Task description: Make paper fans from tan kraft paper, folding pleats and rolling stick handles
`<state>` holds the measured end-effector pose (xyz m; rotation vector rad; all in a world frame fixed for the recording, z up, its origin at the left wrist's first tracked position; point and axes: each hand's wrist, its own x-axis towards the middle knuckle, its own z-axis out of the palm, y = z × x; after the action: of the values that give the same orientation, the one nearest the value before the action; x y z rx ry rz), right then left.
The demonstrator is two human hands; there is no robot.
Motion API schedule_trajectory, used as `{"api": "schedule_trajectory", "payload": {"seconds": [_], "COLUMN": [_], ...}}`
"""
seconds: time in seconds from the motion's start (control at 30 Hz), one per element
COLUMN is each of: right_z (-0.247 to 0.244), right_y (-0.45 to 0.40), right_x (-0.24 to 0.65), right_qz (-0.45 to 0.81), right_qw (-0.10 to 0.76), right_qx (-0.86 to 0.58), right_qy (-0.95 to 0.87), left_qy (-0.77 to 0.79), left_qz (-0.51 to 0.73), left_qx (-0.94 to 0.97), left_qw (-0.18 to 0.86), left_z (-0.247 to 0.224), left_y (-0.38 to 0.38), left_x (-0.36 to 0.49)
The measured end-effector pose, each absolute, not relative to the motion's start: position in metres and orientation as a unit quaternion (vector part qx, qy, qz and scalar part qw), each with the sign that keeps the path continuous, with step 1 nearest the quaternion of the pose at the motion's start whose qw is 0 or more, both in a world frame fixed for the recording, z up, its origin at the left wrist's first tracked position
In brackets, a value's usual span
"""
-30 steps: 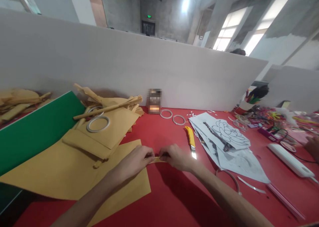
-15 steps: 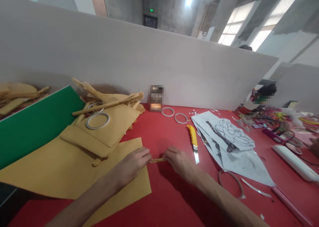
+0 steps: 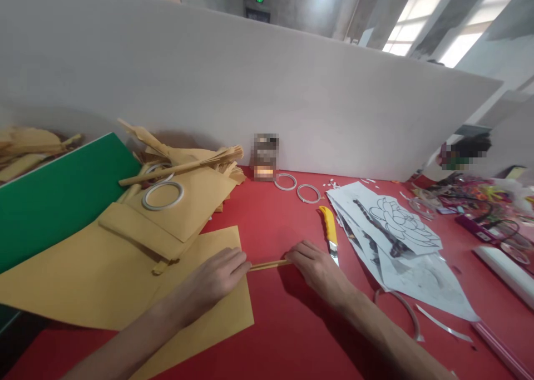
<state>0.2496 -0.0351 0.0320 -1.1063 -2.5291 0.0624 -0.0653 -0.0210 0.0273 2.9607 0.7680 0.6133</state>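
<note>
A thin folded strip of brown paper (image 3: 270, 265) stretches between my two hands, low over the red table. My left hand (image 3: 227, 267) is closed on its left end, above the edge of a flat brown paper sheet (image 3: 233, 307). The right end is pinched in my right hand (image 3: 311, 260), whose fingers are pressed together. A yellow-handled knife (image 3: 329, 224) lies just beyond my right hand, its blade tip partly hidden by that hand.
Brown paper pieces and a ring (image 3: 162, 196) pile up at the left beside a green board (image 3: 62, 196). Two rings (image 3: 308, 193) lie near the white partition (image 3: 250, 90). Printed sheets (image 3: 421, 274), a pink tube (image 3: 496, 344) and a white bar (image 3: 504, 274) lie right.
My right hand has moved right, away from my left hand, so more of the strip shows between them. The camera view has shifted slightly.
</note>
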Motion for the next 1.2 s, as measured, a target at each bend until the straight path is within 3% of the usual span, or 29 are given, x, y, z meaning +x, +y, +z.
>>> {"api": "schedule_trajectory", "payload": {"seconds": [0.4,0.8,1.2], "right_z": [0.037,0.052,0.050], "right_y": [-0.035,-0.037,-0.051], "right_x": [0.282,0.285,0.280], "right_qz": [-0.005,-0.119,-0.131], "right_qw": [0.158,0.072,0.013], "right_qx": [-0.373,-0.282,-0.332], "right_qy": [-0.914,-0.949,-0.934], "left_qy": [0.231,0.203,0.229], "left_qz": [0.170,0.167,0.161], "left_qx": [0.957,0.957,0.936], "left_qw": [-0.029,-0.120,-0.215], "left_z": [0.034,0.022,0.029], "left_y": [-0.021,-0.023,-0.040], "left_x": [-0.069,-0.072,-0.060]}}
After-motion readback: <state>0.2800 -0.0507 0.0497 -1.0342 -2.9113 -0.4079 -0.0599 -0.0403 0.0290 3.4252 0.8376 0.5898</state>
